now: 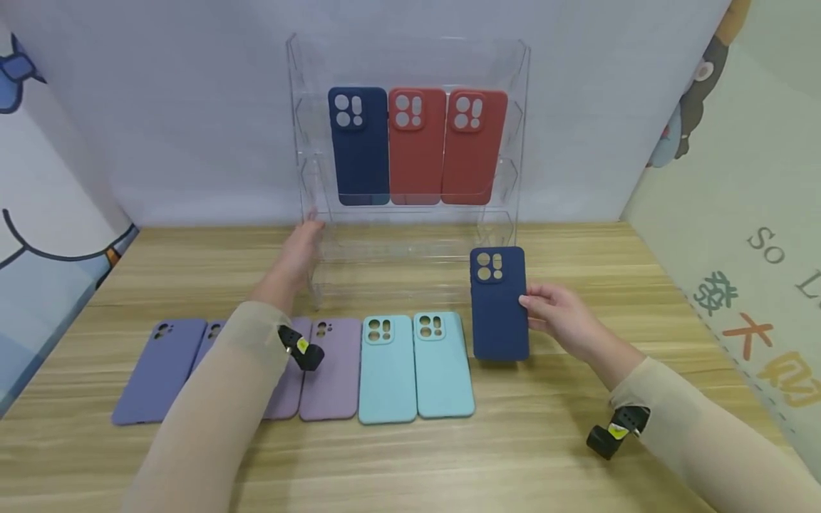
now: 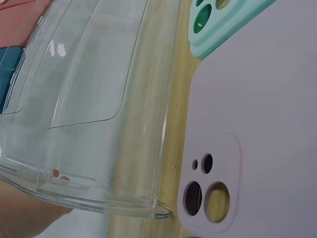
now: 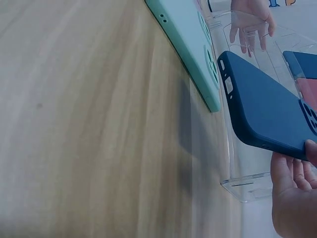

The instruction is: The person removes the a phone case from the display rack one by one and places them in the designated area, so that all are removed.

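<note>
My right hand (image 1: 561,320) pinches the right edge of a dark blue phone case (image 1: 500,306), thumb on its back. The case stands nearly upright, camera cutouts at the top, before the right end of a clear tiered display rack (image 1: 410,251). At the rack's left side is my left hand (image 1: 296,253), its fingertips at the side panel. In the right wrist view the left hand (image 3: 251,22) shows extended fingers behind the clear plastic. On an upper tier stand another dark blue case (image 1: 362,160) and two red cases (image 1: 417,160), side by side.
A row of cases lies on the wooden table (image 1: 410,470) before the rack: blue-violet (image 1: 157,370) at left, pale purple (image 1: 330,377), then two light turquoise (image 1: 388,377). My left forearm crosses above part of it. White sheeting (image 1: 212,142) hangs behind.
</note>
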The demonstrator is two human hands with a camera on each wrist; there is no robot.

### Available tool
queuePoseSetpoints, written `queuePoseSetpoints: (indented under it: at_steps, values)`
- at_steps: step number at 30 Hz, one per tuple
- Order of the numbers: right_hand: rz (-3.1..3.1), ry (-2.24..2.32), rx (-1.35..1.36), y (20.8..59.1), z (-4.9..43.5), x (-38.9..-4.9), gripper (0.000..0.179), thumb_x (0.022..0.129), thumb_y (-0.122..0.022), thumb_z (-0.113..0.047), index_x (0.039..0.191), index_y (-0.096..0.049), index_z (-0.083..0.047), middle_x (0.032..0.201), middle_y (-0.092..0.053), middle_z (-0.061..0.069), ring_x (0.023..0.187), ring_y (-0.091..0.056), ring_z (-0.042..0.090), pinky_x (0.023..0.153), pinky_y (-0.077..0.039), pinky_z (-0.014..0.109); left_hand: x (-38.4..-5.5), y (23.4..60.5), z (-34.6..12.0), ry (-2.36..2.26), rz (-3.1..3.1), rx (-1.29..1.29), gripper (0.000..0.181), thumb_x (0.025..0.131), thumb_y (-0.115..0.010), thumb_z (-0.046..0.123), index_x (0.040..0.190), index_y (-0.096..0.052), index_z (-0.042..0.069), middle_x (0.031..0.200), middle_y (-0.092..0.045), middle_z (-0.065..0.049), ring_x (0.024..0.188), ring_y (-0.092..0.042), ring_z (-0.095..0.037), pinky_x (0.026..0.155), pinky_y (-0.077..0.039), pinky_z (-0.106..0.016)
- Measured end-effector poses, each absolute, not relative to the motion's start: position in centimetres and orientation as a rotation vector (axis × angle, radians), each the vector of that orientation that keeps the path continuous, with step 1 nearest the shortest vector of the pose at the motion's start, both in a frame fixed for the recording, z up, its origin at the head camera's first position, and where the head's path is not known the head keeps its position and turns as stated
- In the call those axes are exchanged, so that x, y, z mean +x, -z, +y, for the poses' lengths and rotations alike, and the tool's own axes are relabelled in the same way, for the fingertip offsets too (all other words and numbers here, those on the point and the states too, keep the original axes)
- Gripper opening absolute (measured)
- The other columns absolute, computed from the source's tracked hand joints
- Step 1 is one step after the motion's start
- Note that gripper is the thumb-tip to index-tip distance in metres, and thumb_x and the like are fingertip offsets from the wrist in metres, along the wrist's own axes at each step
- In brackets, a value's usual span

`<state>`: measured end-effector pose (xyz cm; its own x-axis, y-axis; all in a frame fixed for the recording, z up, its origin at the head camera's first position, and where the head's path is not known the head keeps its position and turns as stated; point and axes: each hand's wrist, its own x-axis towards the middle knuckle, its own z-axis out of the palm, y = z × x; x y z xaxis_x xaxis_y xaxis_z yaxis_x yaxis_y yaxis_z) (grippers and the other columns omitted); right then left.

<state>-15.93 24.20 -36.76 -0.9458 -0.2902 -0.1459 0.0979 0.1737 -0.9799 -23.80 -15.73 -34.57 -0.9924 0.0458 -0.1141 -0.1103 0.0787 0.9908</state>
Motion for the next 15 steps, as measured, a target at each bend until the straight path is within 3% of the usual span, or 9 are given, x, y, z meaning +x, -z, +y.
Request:
queuePoseSetpoints:
  at_steps: [4, 10, 15]
  values:
    - [2.152, 1.816, -0.177, 36.9, 24.5, -15.5, 0.042, 0.099, -0.045, -0.014, 0.129, -0.037, 0.015, 0.107, -0.059, 0.002, 0.097, -0.058, 0.007, 0.088, -0.049, 0.027, -23.6, 34.4, -15.8, -2.012, 2.241, -0.077, 0.059, 0.100, -0.029, 0.034, 0.151, -0.002, 0.022, 0.154, 0.017, -0.001, 0.140, 0.003, -0.027, 0.113, -0.007, -0.043]
    - [2.148, 1.799, -0.166, 37.4, 24.7, -15.2, 0.047, 0.099, -0.046, -0.015, 0.133, -0.033, 0.016, 0.112, -0.058, 0.005, 0.098, -0.058, 0.006, 0.092, -0.047, 0.030, -23.7, 34.5, -15.9, -2.008, 2.238, -0.081, 0.058, 0.100, -0.029, 0.033, 0.151, -0.004, 0.024, 0.154, 0.017, -0.002, 0.140, 0.004, -0.028, 0.113, -0.008, -0.044]
    - [2.103, 1.826, -0.154, 37.8, 24.8, -14.9, 0.045, 0.099, -0.047, -0.014, 0.130, -0.035, 0.017, 0.107, -0.061, 0.002, 0.096, -0.060, 0.008, 0.089, -0.049, 0.030, -23.8, 34.7, -15.9, -2.019, 2.258, -0.070, 0.057, 0.100, -0.030, 0.031, 0.151, -0.006, 0.023, 0.154, 0.014, -0.002, 0.140, 0.006, -0.024, 0.112, -0.010, -0.047]
